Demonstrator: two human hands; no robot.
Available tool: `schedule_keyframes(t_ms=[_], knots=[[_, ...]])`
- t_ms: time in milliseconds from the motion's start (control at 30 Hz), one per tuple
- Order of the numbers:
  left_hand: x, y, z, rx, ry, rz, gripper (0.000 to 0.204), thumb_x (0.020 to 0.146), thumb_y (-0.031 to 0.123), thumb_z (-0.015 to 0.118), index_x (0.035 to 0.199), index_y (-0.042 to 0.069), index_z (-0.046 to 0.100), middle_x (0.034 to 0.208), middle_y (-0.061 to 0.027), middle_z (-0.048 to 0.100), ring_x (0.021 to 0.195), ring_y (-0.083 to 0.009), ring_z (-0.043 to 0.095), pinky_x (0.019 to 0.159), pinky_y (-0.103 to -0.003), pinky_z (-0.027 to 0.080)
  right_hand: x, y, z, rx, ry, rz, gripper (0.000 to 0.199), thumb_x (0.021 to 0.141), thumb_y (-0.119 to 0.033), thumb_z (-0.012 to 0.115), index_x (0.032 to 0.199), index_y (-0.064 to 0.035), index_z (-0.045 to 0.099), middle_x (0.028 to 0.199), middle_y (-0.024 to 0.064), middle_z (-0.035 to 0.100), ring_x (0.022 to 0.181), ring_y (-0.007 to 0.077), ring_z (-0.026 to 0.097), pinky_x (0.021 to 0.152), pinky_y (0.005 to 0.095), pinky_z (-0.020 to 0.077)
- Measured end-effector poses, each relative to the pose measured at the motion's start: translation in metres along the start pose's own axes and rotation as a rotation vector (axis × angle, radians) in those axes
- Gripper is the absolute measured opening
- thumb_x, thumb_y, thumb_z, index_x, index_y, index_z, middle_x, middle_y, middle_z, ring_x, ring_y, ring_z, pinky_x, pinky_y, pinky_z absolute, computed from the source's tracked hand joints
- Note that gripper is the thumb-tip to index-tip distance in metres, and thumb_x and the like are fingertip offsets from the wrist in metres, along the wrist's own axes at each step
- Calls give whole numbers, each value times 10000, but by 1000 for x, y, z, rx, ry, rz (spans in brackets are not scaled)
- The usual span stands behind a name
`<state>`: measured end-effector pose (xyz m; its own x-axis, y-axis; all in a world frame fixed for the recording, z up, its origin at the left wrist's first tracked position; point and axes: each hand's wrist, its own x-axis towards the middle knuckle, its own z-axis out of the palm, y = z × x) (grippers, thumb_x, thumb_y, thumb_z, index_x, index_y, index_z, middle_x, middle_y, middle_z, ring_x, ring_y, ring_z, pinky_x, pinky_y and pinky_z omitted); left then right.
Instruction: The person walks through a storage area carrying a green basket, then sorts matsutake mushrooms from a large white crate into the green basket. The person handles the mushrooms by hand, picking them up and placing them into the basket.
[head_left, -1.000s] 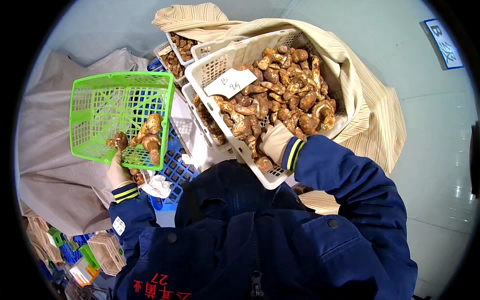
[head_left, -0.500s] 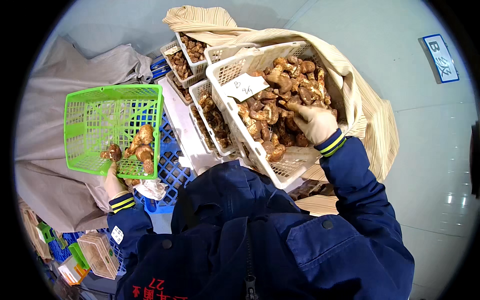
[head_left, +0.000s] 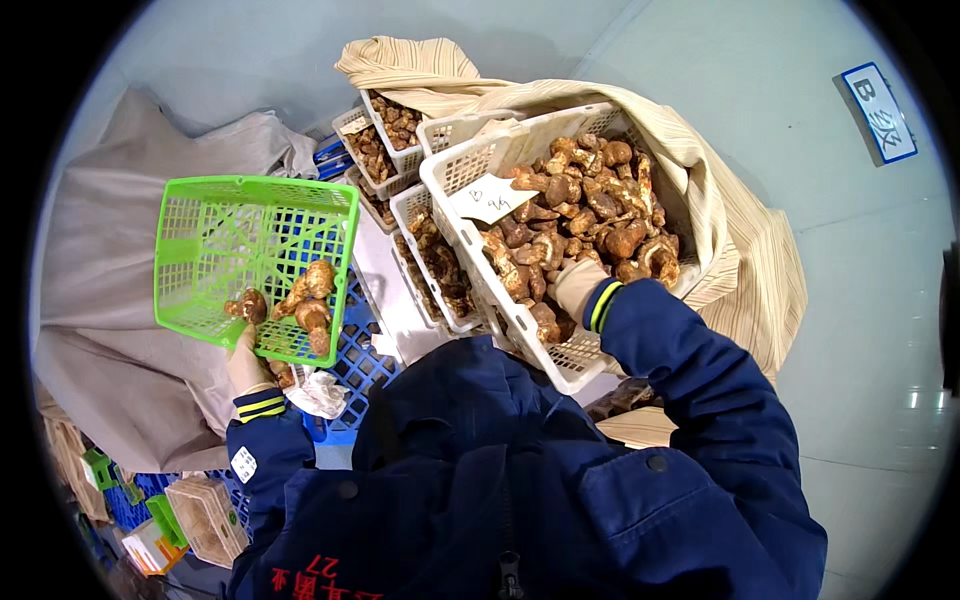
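Observation:
My left hand (head_left: 245,364), gloved, grips the near edge of a green plastic basket (head_left: 172,262). The basket is tilted and holds a few brown mushrooms (head_left: 312,313), gathered toward its near right corner. My right hand (head_left: 578,288), also gloved, reaches into a white plastic crate (head_left: 458,232) heaped with brown and cream mushrooms (head_left: 605,205). Its fingers are down among the mushrooms at the near side and are hidden, so whether they hold one does not show. A white paper tag (head_left: 490,198) lies over the crate's left side.
Smaller white crates of mushrooms (head_left: 432,240) stand stacked left of the large one. Striped cloth (head_left: 740,245) drapes around its far and right sides. Crumpled white plastic (head_left: 318,394) rests on blue grating (head_left: 362,362). Grey cloth (head_left: 110,300) spreads at left; a blue-framed sign (head_left: 880,113) lies on the floor.
My right hand has moved nearer and left within the crate, deeper among the mushrooms. The green basket and my left hand appear slightly further right and lower; the whole view has shifted a little.

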<state>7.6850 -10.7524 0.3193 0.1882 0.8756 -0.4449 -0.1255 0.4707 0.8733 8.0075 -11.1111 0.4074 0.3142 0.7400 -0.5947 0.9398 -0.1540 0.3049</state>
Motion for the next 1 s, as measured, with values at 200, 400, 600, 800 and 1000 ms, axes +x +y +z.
schedule_keyframes(t_ms=[200,400,600,800,1000], knots=[[-27,4,3,65,-8,13,180,871,153,567,965,0,567,734,-107,618,483,-194,581,319,-271,387,28,6,-14,-85,-429,-24,256,682,-108,674,909,10,691,892,165,669,780,275,659,635,377,526],[-55,-37,-30,19,47,-17,207,866,83,544,1050,-12,552,824,-112,630,565,-217,611,405,-319,469,31,14,-5,-179,-362,-329,313,732,-134,650,1033,-52,678,1077,111,630,898,265,628,697,376,508],[-114,-94,-72,-46,302,72,229,852,96,563,1047,-23,551,815,-110,630,551,-213,625,355,-293,461,43,14,-8,-275,-519,-419,302,708,-255,642,921,-44,682,839,127,646,776,301,631,626,440,489],[-192,-144,-101,-91,493,-27,257,849,121,565,1059,-28,558,758,-120,635,495,-210,614,317,-289,438,40,13,-8,-401,-505,-400,406,797,-288,577,1157,-101,603,1032,98,650,895,287,636,695,431,508],[-240,-176,-116,-197,611,-26,268,849,129,565,1065,-30,558,772,-130,641,521,-219,627,336,-297,460,51,49,30,-161,-421,-554,443,758,-298,609,1151,-95,584,918,160,654,790,305,640,678,416,518]])
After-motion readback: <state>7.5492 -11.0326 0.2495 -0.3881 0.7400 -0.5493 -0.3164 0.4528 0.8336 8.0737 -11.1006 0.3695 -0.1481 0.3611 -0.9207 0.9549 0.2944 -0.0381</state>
